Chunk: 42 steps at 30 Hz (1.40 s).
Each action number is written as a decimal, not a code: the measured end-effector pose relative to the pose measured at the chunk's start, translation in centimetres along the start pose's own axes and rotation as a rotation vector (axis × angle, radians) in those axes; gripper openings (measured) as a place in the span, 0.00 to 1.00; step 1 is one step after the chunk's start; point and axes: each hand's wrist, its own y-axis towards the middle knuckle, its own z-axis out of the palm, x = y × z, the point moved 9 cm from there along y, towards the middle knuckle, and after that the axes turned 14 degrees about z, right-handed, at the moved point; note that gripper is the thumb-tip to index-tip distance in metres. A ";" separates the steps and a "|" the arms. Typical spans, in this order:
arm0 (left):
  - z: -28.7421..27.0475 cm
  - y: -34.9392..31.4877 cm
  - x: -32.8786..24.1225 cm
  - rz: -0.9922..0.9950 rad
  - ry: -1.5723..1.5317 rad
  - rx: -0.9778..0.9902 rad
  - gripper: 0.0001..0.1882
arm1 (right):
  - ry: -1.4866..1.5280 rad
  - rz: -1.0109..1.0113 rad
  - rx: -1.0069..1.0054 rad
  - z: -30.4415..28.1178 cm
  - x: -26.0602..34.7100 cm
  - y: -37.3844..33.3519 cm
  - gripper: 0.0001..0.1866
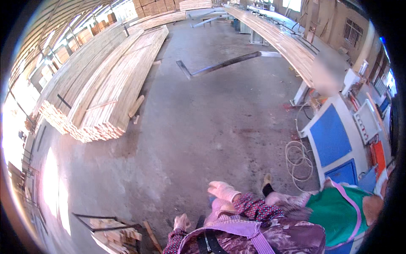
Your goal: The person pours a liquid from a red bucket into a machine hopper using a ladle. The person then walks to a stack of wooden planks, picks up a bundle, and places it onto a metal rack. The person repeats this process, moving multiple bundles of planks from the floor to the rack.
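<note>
My right hand point(224, 191), in a pale pink glove, reaches out in front of my body with its fingers stretched together toward the left. Nothing shows in it. Lower and to the left, my left hand point(182, 222) hangs beside my purple apron point(228, 228), also with no object visible in it; its fingers look loosely bent. Both arms wear dark patterned sleeves. Close by on my right is another person in a green apron point(338, 216) with a pink strap. Short wood offcuts point(112, 235) lie in a dark metal frame point(95, 218) near my left side.
Long stacked boards point(122, 84) cover the left floor. A blue and white machine point(332, 135) stands at right, a pale hose point(300, 163) coiled beside it. Behind it stretches a long wooden-topped bench point(275, 36). A bent metal bar point(224, 64) extends low across the middle.
</note>
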 end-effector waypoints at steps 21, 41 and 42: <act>-12.5 17.3 55.7 -0.644 -0.341 -0.120 0.15 | 0.406 0.089 -0.361 -29.1 25.9 50.0 0.35; -40.4 53.9 84.6 -0.390 -0.668 -0.136 0.12 | 0.239 0.303 0.030 -52.2 29.3 88.4 0.27; -35.0 52.9 85.8 -0.445 -0.593 0.067 0.16 | 0.183 0.234 0.025 -52.6 30.2 91.4 0.27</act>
